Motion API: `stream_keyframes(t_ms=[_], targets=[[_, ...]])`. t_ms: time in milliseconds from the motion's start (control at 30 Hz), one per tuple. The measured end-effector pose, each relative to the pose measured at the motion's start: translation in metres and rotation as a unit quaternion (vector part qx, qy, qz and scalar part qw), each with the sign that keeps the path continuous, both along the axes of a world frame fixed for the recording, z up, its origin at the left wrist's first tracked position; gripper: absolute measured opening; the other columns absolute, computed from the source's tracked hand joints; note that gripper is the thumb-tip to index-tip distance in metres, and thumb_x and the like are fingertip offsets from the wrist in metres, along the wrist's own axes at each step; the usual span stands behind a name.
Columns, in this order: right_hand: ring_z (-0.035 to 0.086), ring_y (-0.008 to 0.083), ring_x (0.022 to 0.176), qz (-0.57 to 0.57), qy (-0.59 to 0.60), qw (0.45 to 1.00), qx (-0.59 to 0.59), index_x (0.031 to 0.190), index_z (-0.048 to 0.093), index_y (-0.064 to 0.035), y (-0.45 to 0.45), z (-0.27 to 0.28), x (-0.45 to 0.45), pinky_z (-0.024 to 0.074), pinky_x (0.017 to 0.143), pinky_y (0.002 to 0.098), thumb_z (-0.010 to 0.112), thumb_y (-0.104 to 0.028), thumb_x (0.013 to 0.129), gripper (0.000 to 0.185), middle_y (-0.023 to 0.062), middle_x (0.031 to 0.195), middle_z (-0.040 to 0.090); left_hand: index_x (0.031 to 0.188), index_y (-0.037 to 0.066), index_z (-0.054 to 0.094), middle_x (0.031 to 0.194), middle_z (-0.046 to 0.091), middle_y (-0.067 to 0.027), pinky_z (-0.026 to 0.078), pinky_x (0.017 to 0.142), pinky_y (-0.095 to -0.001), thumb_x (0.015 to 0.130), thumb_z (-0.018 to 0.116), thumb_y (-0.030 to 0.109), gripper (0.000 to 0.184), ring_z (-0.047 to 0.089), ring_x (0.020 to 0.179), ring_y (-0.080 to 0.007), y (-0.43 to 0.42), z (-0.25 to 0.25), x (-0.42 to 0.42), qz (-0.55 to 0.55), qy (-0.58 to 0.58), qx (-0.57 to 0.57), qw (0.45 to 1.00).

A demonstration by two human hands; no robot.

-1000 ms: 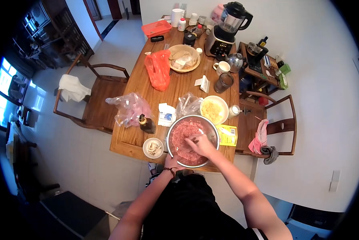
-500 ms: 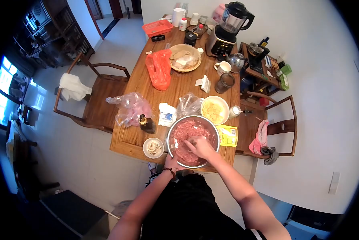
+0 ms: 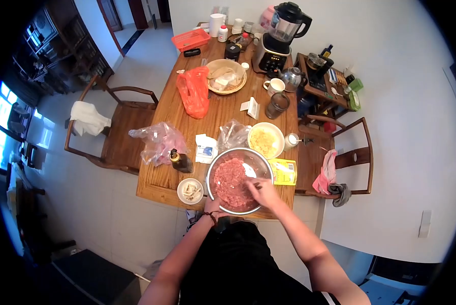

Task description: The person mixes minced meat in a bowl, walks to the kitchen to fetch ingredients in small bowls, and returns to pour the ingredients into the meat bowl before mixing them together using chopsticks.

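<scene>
A shiny metal mixing bowl (image 3: 209,175) stands at the table's near edge. Pink minced meat (image 3: 230,182) fills much of it, heaped toward the left, with bare metal showing at the right. My left hand (image 3: 214,207) grips the bowl's near-left rim. Inside the bowl's right side, my right hand (image 3: 263,193) has its fingers curled at the edge of the meat; something dark shows by them, too small to make out. Close by are a bowl of yellow food (image 3: 265,141), a yellow packet (image 3: 284,172) and a small white bowl (image 3: 190,191) with pale pieces.
A dark bottle (image 3: 181,161) and a clear plastic bag (image 3: 162,143) lie left of the bowl. Farther back are a red bag (image 3: 193,91), a basket (image 3: 227,91), a mug (image 3: 274,87), a dark cup (image 3: 277,105) and a blender (image 3: 284,40). Wooden chairs flank the table (image 3: 228,109).
My right hand has moved from the middle of the meat to the bowl's right side. The meat now sits more to the left, baring metal. My left hand stays on the rim.
</scene>
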State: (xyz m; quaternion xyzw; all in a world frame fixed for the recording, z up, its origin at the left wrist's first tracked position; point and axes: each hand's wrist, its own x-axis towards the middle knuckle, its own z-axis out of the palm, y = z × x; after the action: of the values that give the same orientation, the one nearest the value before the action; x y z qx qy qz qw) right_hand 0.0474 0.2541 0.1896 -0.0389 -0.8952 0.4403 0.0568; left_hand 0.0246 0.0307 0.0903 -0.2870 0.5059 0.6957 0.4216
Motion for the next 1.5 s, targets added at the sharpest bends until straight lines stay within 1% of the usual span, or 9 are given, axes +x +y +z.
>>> stream_keyframes(t_ms=[100,200,467,600,767,1000,1200,1333,1500], targets=[[0.071,0.0313,0.071,0.018,0.042,0.999,-0.021,0.088,0.072,0.0030,-0.021,-0.009,-0.006,0.0551,0.066,0.0376,0.071,-0.009,0.094,0.014,0.0165,0.082,0.073,0.146,0.011,0.040,0.132,0.061,-0.0174,0.067,0.074,-0.0499,0.099,0.053,0.017,0.050,0.073,0.102,-0.0348,0.005,0.027,0.002,0.007,0.033,-0.004,0.999],[0.070,0.0293,0.071,-0.026,0.051,0.997,-0.044,0.087,0.072,0.0033,-0.017,-0.012,0.003,0.0540,0.065,0.0359,0.070,-0.007,0.095,0.013,0.0152,0.081,0.072,0.144,0.010,0.043,0.127,0.065,-0.0162,0.068,0.070,-0.0469,0.099,0.052,0.015,0.046,0.074,0.098,-0.0323,0.006,0.017,0.012,0.037,0.068,0.009,0.997],[0.067,0.0268,0.065,-0.133,0.034,0.984,-0.114,0.082,0.070,0.0027,0.018,0.001,0.072,0.0508,0.061,0.0336,0.070,-0.007,0.095,0.016,0.0133,0.074,0.068,0.146,0.013,0.037,0.132,0.059,-0.0150,0.068,0.068,-0.0467,0.097,0.050,0.007,0.051,0.072,0.103,-0.0326,0.020,0.045,0.023,0.023,0.129,-0.050,0.990],[0.066,0.0263,0.063,-0.154,0.059,0.985,-0.057,0.085,0.072,0.0022,0.034,0.020,0.078,0.0505,0.060,0.0337,0.070,-0.007,0.094,0.013,0.0125,0.072,0.067,0.149,0.016,0.035,0.134,0.058,-0.0137,0.068,0.068,-0.0470,0.097,0.049,0.005,0.055,0.070,0.107,-0.0332,0.021,0.050,0.026,0.010,0.138,-0.057,0.989],[0.068,0.0314,0.081,-0.085,0.117,0.989,-0.026,0.096,0.072,0.0029,0.061,0.025,0.048,0.0541,0.074,0.0350,0.071,-0.002,0.093,0.006,0.0159,0.092,0.068,0.148,0.014,0.035,0.135,0.057,-0.0163,0.068,0.068,-0.0479,0.098,0.049,0.006,0.053,0.071,0.105,-0.0343,0.021,0.060,0.032,0.015,0.112,-0.064,0.992],[0.069,0.0322,0.084,0.017,-0.009,1.000,-0.018,0.099,0.074,0.0025,0.087,0.016,0.051,0.0551,0.076,0.0371,0.072,-0.005,0.093,0.010,0.0151,0.093,0.070,0.146,0.010,0.037,0.128,0.061,-0.0183,0.068,0.071,-0.0480,0.097,0.049,0.011,0.050,0.072,0.101,-0.0339,0.020,0.036,0.047,0.060,0.063,-0.058,0.995],[0.069,0.0324,0.085,-0.034,0.061,0.997,-0.024,0.096,0.073,0.0025,0.088,0.034,0.042,0.0546,0.077,0.0377,0.072,-0.007,0.093,0.010,0.0152,0.094,0.071,0.146,0.011,0.037,0.131,0.059,-0.0197,0.067,0.076,-0.0509,0.097,0.051,0.011,0.050,0.071,0.101,-0.0370,0.013,0.004,0.055,0.085,0.041,-0.043,0.995],[0.070,0.0330,0.087,0.011,-0.027,1.000,0.006,0.095,0.074,0.0022,0.091,0.023,0.052,0.0545,0.077,0.0378,0.072,-0.008,0.094,0.010,0.0151,0.095,0.072,0.147,0.013,0.036,0.133,0.057,-0.0207,0.066,0.078,-0.0520,0.097,0.052,0.011,0.053,0.071,0.102,-0.0375,0.012,0.005,0.055,0.087,0.017,-0.026,0.996],[0.068,0.0346,0.083,-0.012,0.004,1.000,0.000,0.095,0.074,0.0024,0.070,0.030,0.025,0.0545,0.077,0.0405,0.071,-0.008,0.094,0.011,0.0155,0.091,0.070,0.147,0.016,0.037,0.141,0.053,-0.0154,0.063,0.080,-0.0581,0.102,0.058,0.023,0.050,0.065,0.116,-0.0400,0.001,0.014,0.039,-0.008,0.013,-0.040,0.999]])
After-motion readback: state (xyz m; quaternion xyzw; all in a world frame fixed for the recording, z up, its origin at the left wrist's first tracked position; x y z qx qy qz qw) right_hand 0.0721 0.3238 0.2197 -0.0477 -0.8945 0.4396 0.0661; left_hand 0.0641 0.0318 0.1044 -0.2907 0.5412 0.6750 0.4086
